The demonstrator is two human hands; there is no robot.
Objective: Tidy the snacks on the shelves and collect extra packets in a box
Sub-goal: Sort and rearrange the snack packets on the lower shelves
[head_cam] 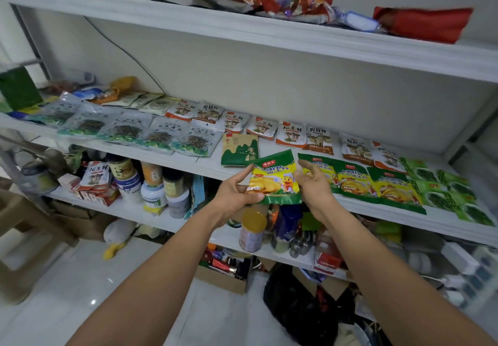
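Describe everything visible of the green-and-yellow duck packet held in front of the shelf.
The duck packet is a glossy plastic-looking pouch, green at top and bottom, yellow in the middle, with a cartoon duck, pale snack pieces and a red label near the top. It looks sealed and is held tilted before the middle shelf, left of matching packets. The left hand pinches its lower left edge; the right hand sits by its right edge, contact unclear.

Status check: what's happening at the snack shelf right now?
Left hand pinches yellow-green snack packet at its left edge. Right hand open at its right edge. Packet held in front of middle shelf, beside matching row. No obstruction seen.
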